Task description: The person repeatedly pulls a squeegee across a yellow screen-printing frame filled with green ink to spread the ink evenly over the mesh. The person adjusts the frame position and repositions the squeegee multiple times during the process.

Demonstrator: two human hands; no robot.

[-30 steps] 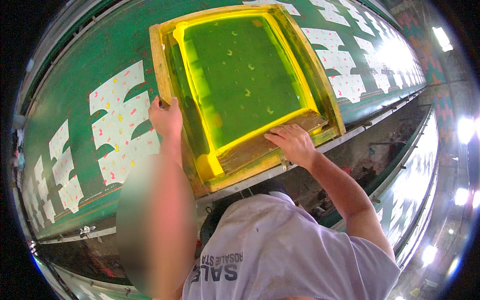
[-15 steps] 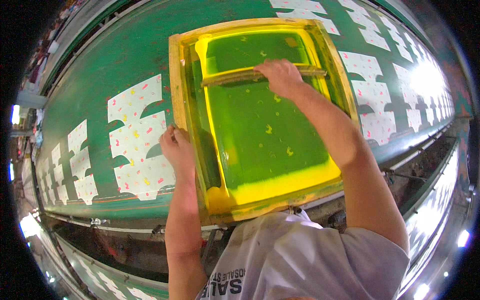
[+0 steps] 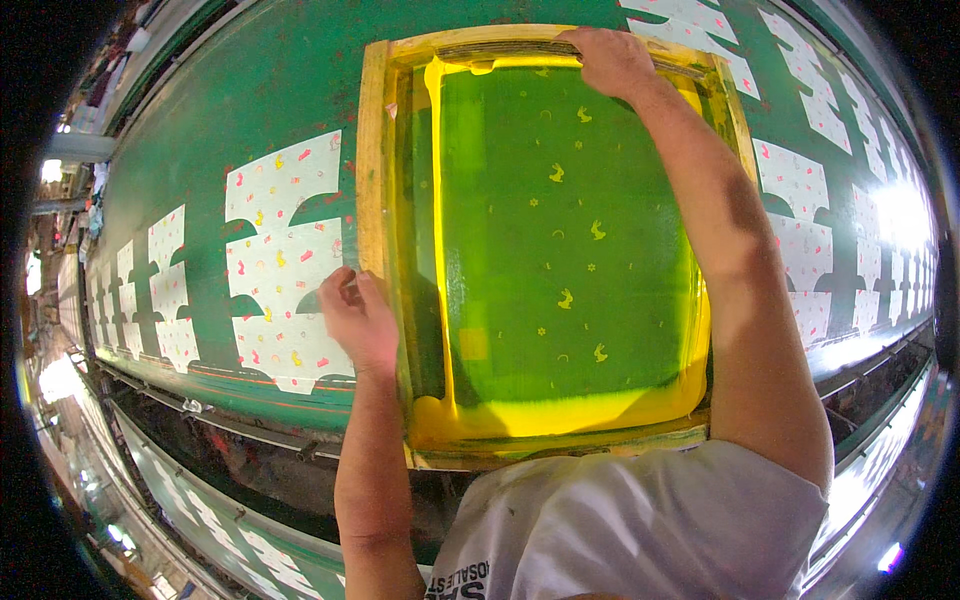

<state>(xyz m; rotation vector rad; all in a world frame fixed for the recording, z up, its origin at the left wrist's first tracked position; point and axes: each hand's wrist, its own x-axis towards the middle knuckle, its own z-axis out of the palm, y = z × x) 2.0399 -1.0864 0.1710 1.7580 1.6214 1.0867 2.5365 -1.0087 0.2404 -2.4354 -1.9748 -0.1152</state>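
A wooden-framed printing screen [image 3: 372, 180] lies in front of me, its green mesh dotted with small yellow motifs. Yellow ink [image 3: 560, 418] pools along the near end and runs up both sides of the mesh. My right hand [image 3: 615, 62] grips a long squeegee [image 3: 500, 48] at the far end of the screen, against the far rail; the arm reaches over the screen's right side. Beside the frame's left rail is my left hand [image 3: 360, 318], its fingers curled loosely with no object visible in them. Whether it touches the rail I cannot tell.
The screen rests on a long green printing table [image 3: 200, 130]. White cut fabric pieces [image 3: 285, 262] with small red and yellow prints lie in rows to the left, and more fabric pieces [image 3: 795, 220] to the right. A metal rail [image 3: 260, 432] follows the near edge.
My right hand has pushed the squeegee from the upper part of the mesh to the far end. The left hand stays by the left rail. The view has shifted slightly.
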